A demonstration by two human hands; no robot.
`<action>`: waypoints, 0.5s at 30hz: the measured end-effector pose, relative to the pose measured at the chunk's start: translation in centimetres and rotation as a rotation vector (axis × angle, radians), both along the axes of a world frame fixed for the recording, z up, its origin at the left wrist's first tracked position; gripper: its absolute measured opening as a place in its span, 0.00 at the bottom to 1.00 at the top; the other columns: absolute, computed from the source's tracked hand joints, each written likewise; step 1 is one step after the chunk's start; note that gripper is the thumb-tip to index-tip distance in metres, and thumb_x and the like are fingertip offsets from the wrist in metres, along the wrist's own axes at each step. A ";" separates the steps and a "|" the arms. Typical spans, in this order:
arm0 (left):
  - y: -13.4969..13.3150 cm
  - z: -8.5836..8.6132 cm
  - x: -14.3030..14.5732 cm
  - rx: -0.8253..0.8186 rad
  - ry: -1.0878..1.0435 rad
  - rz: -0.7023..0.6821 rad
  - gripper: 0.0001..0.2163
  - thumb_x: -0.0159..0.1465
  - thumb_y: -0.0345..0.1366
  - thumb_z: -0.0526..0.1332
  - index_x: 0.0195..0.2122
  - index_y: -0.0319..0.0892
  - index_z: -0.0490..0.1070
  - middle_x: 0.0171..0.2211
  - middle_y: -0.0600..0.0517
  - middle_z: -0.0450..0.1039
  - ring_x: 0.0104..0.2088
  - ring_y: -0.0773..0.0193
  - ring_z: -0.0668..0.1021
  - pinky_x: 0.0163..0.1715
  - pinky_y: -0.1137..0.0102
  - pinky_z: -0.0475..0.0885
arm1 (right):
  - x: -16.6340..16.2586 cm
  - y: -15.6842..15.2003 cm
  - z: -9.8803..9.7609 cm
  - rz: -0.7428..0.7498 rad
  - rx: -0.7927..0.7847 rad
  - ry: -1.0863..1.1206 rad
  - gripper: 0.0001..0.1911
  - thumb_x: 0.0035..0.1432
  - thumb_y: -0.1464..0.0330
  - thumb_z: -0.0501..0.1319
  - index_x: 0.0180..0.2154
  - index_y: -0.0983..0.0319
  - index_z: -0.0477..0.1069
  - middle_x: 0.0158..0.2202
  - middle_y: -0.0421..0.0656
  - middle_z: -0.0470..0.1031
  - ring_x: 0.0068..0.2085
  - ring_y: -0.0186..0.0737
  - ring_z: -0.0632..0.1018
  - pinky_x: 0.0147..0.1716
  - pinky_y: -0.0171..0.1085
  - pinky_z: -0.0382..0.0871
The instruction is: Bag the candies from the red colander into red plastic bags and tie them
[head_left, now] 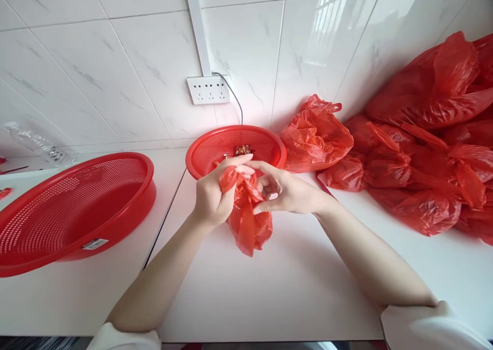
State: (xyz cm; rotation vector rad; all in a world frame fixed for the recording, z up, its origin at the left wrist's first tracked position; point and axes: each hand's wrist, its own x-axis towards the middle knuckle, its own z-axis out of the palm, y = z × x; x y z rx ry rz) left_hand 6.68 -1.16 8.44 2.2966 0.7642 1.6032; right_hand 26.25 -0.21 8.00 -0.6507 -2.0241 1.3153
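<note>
A crumpled red plastic bag hangs from my hands over the white table, in front of a small red basket. My left hand is closed around the bag's gathered upper part. On the other side, my right hand has its fingers curled, with the thumb and fingertips against the bag. The two hands' fingertips meet near the top of it. Behind them, a few small wrapped pieces in red and gold lie inside the basket, partly hidden by my fingers.
A large red basket stands on the left, with a clear plastic bottle behind it. Several filled red bags are piled at the right, and one bag sits beside the small basket. A wall socket has a cable plugged in.
</note>
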 end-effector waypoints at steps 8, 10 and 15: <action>0.6 0.1 0.5 -0.024 -0.031 -0.048 0.13 0.69 0.37 0.51 0.45 0.44 0.75 0.51 0.45 0.72 0.53 0.56 0.74 0.55 0.57 0.68 | 0.3 1.1 0.1 -0.091 -0.070 0.178 0.14 0.60 0.58 0.61 0.34 0.63 0.72 0.33 0.41 0.71 0.35 0.35 0.72 0.39 0.37 0.67; 0.7 0.3 0.4 -0.034 -0.020 -0.010 0.13 0.69 0.38 0.51 0.46 0.44 0.75 0.53 0.45 0.70 0.55 0.56 0.72 0.55 0.57 0.68 | 0.2 1.2 0.0 -0.196 -0.065 0.273 0.13 0.58 0.59 0.63 0.34 0.63 0.72 0.35 0.42 0.72 0.37 0.36 0.73 0.42 0.38 0.67; 0.5 0.5 0.1 -0.242 -0.056 -0.086 0.14 0.70 0.40 0.51 0.49 0.44 0.73 0.50 0.46 0.75 0.53 0.56 0.75 0.53 0.60 0.70 | 0.5 1.7 -0.1 -0.212 -0.141 0.565 0.11 0.59 0.59 0.62 0.32 0.60 0.71 0.36 0.41 0.73 0.36 0.35 0.74 0.40 0.37 0.69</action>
